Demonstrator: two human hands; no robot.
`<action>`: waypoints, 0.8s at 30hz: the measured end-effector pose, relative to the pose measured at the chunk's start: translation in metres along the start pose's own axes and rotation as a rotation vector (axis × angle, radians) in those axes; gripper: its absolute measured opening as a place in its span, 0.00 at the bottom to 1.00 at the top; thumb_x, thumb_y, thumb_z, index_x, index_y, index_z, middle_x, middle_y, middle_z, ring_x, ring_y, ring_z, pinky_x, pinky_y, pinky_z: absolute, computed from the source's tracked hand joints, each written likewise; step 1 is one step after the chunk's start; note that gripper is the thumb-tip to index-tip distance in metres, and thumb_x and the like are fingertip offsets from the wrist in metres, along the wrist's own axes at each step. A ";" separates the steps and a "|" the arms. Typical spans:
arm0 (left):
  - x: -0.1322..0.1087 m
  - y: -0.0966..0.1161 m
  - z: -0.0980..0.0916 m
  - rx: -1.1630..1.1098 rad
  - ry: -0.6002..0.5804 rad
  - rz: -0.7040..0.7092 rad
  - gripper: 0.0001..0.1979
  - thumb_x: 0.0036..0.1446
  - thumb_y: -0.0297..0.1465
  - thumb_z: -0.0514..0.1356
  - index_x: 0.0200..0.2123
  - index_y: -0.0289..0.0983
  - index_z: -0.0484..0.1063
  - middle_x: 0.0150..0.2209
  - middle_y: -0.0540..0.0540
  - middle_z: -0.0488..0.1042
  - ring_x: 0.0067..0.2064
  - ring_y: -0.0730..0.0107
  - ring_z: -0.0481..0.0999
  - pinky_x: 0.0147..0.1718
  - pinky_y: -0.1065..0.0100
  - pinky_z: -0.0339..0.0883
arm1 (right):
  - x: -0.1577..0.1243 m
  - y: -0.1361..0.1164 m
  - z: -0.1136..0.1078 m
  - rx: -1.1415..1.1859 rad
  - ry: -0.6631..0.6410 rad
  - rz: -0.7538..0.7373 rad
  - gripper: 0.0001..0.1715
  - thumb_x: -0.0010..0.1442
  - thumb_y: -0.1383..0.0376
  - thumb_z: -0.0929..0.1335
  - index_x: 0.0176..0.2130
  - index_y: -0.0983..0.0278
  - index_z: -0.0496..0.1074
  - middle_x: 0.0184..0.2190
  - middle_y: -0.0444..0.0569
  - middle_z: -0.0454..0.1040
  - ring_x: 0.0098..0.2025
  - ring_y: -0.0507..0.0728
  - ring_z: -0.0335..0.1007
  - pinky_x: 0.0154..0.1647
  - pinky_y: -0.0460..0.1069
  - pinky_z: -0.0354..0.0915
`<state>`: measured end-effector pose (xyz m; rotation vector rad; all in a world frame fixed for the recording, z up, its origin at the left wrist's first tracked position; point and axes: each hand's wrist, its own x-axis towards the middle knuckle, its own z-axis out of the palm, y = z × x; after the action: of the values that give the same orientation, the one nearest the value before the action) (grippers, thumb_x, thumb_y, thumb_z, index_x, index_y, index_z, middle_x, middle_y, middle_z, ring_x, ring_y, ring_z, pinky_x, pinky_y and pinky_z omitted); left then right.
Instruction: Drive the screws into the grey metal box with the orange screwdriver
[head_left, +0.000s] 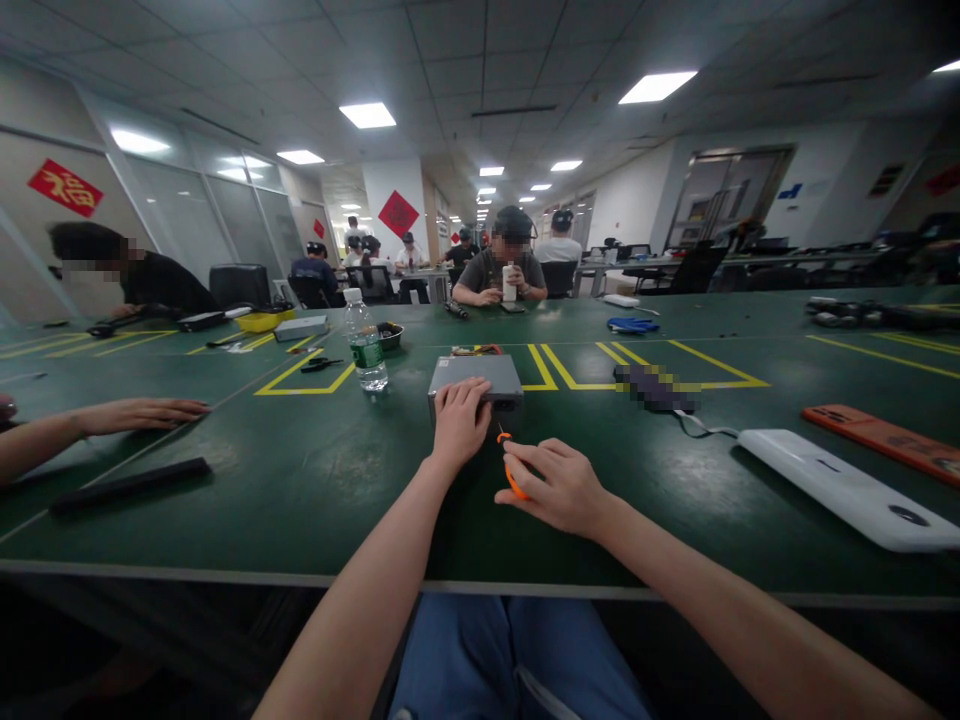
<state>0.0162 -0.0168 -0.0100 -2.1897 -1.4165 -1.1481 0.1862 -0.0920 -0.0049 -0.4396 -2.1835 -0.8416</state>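
A grey metal power supply unit (pixel 480 372) rests on the green table in front of me, with coloured wires at its far side. My left hand (pixel 461 420) grips it from the near side, fingers over the top and thumb by the front edge. In my right hand (pixel 556 485) is a screwdriver (pixel 513 474) with an orange handle, its fingers closed around it. The thin shaft points up toward the unit's lower right front, near a dark socket. Whether the tip touches the unit, I cannot tell.
A water bottle (pixel 366 345) stands left of the unit, by a dark bowl (pixel 390 336). A black bar (pixel 131 487) and another person's hand (pixel 146 414) lie farther left. To the right are a white power bank (pixel 840 488), an orange phone (pixel 885 440) and blue cable (pixel 632 325).
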 end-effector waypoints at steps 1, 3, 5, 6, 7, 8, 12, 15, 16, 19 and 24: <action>0.000 0.000 0.000 -0.001 -0.003 0.002 0.16 0.57 0.29 0.52 0.49 0.44 0.64 0.53 0.49 0.68 0.55 0.68 0.63 0.56 0.60 0.47 | 0.000 0.001 -0.001 -0.009 0.017 0.028 0.14 0.60 0.59 0.64 0.41 0.67 0.67 0.37 0.55 0.72 0.34 0.54 0.69 0.33 0.48 0.64; 0.000 0.000 -0.001 -0.002 -0.003 0.006 0.16 0.57 0.29 0.52 0.49 0.44 0.63 0.53 0.49 0.68 0.55 0.68 0.63 0.56 0.60 0.48 | -0.001 0.003 -0.002 -0.013 0.032 0.089 0.11 0.61 0.62 0.63 0.41 0.66 0.67 0.34 0.53 0.72 0.32 0.53 0.68 0.33 0.47 0.63; 0.000 -0.001 0.000 0.002 0.000 0.007 0.16 0.57 0.29 0.52 0.49 0.44 0.63 0.53 0.50 0.68 0.55 0.68 0.63 0.56 0.60 0.48 | -0.002 0.004 -0.002 -0.009 0.032 0.117 0.09 0.61 0.62 0.63 0.38 0.65 0.68 0.33 0.52 0.71 0.31 0.52 0.67 0.32 0.47 0.63; 0.000 -0.001 0.000 0.004 0.002 0.007 0.16 0.57 0.29 0.51 0.49 0.44 0.64 0.53 0.50 0.68 0.55 0.68 0.63 0.55 0.60 0.48 | -0.003 0.003 -0.002 -0.007 0.025 0.113 0.09 0.61 0.61 0.63 0.35 0.65 0.68 0.33 0.53 0.70 0.30 0.52 0.66 0.32 0.47 0.63; 0.000 -0.002 0.000 0.007 0.001 0.007 0.16 0.57 0.28 0.51 0.49 0.44 0.64 0.53 0.50 0.68 0.55 0.68 0.63 0.56 0.60 0.48 | -0.003 0.002 -0.001 -0.005 0.012 0.097 0.11 0.61 0.59 0.63 0.34 0.65 0.68 0.33 0.53 0.70 0.30 0.53 0.66 0.32 0.47 0.64; 0.000 -0.002 0.001 0.008 0.000 0.006 0.16 0.57 0.28 0.51 0.49 0.44 0.64 0.53 0.50 0.68 0.55 0.68 0.63 0.56 0.59 0.48 | -0.003 0.001 0.000 -0.004 -0.007 0.075 0.13 0.61 0.57 0.62 0.33 0.65 0.68 0.34 0.54 0.70 0.31 0.53 0.66 0.32 0.47 0.64; 0.000 -0.002 0.000 0.007 -0.002 0.005 0.16 0.57 0.29 0.51 0.49 0.44 0.64 0.53 0.49 0.68 0.55 0.67 0.63 0.56 0.59 0.48 | -0.003 -0.004 0.003 0.027 -0.085 0.019 0.18 0.60 0.54 0.60 0.37 0.66 0.67 0.38 0.57 0.68 0.38 0.56 0.68 0.36 0.49 0.67; 0.000 -0.003 0.001 0.011 0.002 0.010 0.15 0.58 0.29 0.51 0.49 0.44 0.64 0.53 0.50 0.68 0.55 0.69 0.63 0.56 0.60 0.48 | -0.002 -0.005 0.005 0.062 -0.119 0.003 0.16 0.60 0.58 0.60 0.39 0.68 0.66 0.43 0.61 0.67 0.41 0.57 0.68 0.39 0.50 0.67; 0.000 -0.003 0.001 0.012 0.005 0.013 0.15 0.58 0.29 0.51 0.49 0.44 0.64 0.53 0.50 0.68 0.55 0.69 0.63 0.56 0.60 0.47 | -0.002 -0.005 0.005 0.066 -0.124 -0.011 0.16 0.60 0.58 0.61 0.40 0.68 0.66 0.44 0.61 0.67 0.41 0.57 0.68 0.40 0.50 0.67; 0.000 -0.003 0.002 0.011 0.011 0.018 0.15 0.58 0.29 0.51 0.49 0.43 0.64 0.53 0.50 0.68 0.56 0.69 0.62 0.56 0.60 0.47 | -0.003 -0.003 0.005 0.078 -0.129 -0.049 0.16 0.61 0.58 0.62 0.42 0.68 0.65 0.45 0.61 0.68 0.39 0.56 0.69 0.41 0.51 0.68; 0.000 -0.002 0.001 0.008 0.006 0.011 0.15 0.58 0.29 0.51 0.49 0.44 0.64 0.53 0.50 0.68 0.56 0.68 0.63 0.56 0.60 0.48 | -0.006 -0.001 0.010 0.093 -0.090 -0.014 0.13 0.62 0.63 0.62 0.44 0.68 0.63 0.46 0.60 0.69 0.41 0.56 0.70 0.41 0.50 0.68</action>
<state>0.0151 -0.0154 -0.0113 -2.1839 -1.4023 -1.1424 0.1842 -0.0869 -0.0145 -0.4242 -2.3007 -0.7366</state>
